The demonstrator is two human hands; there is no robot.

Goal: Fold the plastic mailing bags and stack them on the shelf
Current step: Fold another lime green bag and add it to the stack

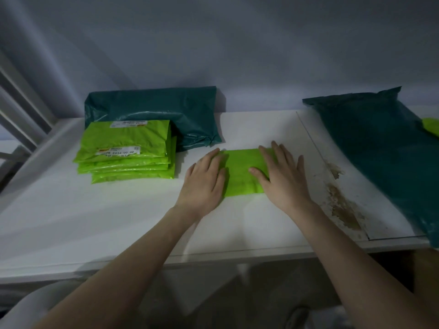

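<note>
A folded lime-green mailing bag [242, 173] lies flat on the white shelf [118, 217]. My left hand [204, 184] presses on its left edge with straight fingers. My right hand [282, 176] lies flat on its right side, thumb pointing inward across the bag. To the left stands a stack of several folded lime-green bags [126, 150] with white labels on top.
A dark teal bag [166, 110] leans against the wall behind the stack. A larger dark teal bag [384, 153] lies at the right, with a bit of green plastic [431, 129] on it. Brown stains [344, 207] mark the shelf's right part. A grey frame [21, 110] rises at left.
</note>
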